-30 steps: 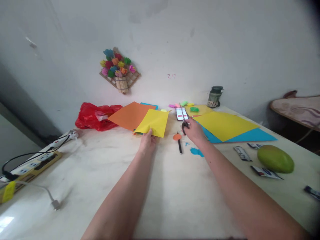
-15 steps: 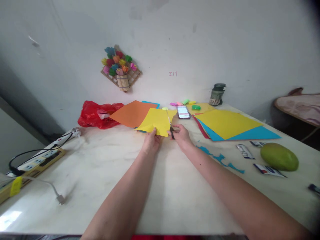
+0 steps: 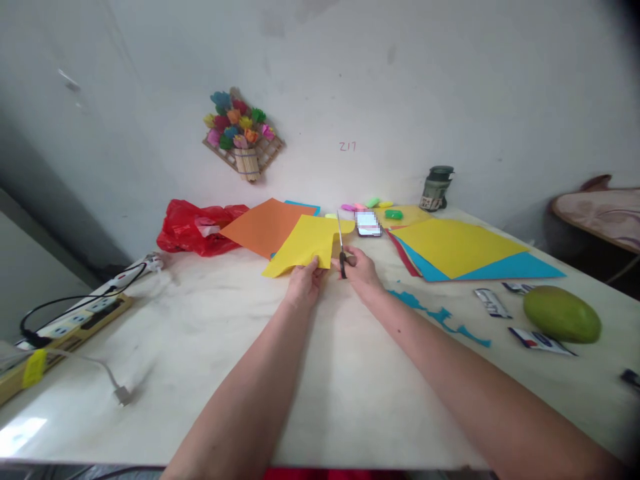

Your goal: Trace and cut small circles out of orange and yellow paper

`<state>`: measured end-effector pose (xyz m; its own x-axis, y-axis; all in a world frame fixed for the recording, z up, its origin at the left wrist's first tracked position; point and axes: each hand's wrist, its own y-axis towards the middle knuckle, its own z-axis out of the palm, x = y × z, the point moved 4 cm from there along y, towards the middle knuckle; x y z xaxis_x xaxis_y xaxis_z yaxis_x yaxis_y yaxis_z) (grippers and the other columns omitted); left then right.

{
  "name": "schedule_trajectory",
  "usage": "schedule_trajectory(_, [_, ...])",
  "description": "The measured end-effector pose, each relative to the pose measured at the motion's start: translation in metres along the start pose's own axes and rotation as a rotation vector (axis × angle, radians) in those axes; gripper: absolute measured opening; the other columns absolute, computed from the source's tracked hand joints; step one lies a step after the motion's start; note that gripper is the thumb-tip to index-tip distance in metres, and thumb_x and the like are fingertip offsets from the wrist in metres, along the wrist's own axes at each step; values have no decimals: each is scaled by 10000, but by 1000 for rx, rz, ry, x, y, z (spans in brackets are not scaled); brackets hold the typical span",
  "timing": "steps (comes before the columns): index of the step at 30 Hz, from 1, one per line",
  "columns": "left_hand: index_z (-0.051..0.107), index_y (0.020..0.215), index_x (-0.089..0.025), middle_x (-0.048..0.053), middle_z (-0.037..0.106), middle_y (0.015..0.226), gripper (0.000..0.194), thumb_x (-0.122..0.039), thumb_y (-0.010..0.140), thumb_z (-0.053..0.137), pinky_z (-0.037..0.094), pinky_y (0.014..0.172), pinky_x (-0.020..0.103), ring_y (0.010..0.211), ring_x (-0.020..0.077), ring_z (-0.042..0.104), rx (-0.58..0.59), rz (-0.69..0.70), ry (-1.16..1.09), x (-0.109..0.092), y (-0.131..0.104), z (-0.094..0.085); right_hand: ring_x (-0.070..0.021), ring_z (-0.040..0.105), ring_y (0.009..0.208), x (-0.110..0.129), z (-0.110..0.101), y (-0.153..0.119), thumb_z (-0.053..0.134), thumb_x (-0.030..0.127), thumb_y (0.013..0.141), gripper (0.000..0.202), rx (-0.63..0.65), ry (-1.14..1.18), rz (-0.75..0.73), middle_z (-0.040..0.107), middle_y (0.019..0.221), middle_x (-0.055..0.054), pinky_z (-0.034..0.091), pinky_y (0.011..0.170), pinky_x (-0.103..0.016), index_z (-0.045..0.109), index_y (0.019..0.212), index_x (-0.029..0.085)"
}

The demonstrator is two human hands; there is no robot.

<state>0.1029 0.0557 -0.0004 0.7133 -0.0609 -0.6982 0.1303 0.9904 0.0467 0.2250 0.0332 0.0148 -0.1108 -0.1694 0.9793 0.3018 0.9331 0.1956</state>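
A sheet of yellow paper (image 3: pixel 306 241) is pinched along its near edge by my left hand (image 3: pixel 305 283), thumb on top. My right hand (image 3: pixel 361 268) is closed round the black handles of a pair of scissors (image 3: pixel 341 248), whose blades point away from me. The blades stand at the paper's right side, where a cut runs in and a yellow flap extends to the right beyond them. Behind the sheet lies orange paper (image 3: pixel 263 227) with a blue edge showing. Blue paper scraps (image 3: pixel 440 316) lie beside my right forearm.
Stacked coloured sheets (image 3: pixel 460 247), a phone (image 3: pixel 369 224) and a bottle (image 3: pixel 437 189) are at the back right. A green mango (image 3: pixel 562 314) lies near small packets (image 3: pixel 493 303). A red plastic bag (image 3: pixel 200 227) and a power strip (image 3: pixel 75 327) are on the left.
The yellow sheet has turned and tilted, its left corner now lower. The scissors are more upright, and a gap has opened between the sheet and its right-hand flap.
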Motion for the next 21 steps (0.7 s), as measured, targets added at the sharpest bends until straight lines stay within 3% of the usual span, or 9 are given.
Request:
schedule_trajectory(7, [563,975,-128,78,671,884,196,-137,780,552,486,804,289,882,178,636,-69,86,5,-14,9,-10,-71,474,357,12,12,-28,630,490,644,349,198,-43,198,511,478,44,295,289,-157,519,731,171])
schedule_trajectory(10, [564,986,-132,82,669,915,210,-146,777,563,487,798,278,886,182,637,-72,121,2,-19,11,-13,-72,481,340,8,15,-32,632,526,635,389,263,-88,245,535,489,30,243,261,-148,506,723,169])
schedule_trajectory(17, [566,994,-122,95,661,963,212,-82,793,512,505,776,311,866,196,642,-164,95,-86,-21,12,-18,-66,502,357,6,17,-33,623,528,654,384,387,-64,218,551,513,29,266,269,-138,498,722,171])
schedule_trajectory(21, [563,998,-111,90,674,907,224,-60,785,514,520,721,295,786,185,655,-129,74,-141,-18,11,-14,-64,503,362,8,17,-33,615,519,667,370,406,-58,192,551,517,26,270,282,-139,493,705,171])
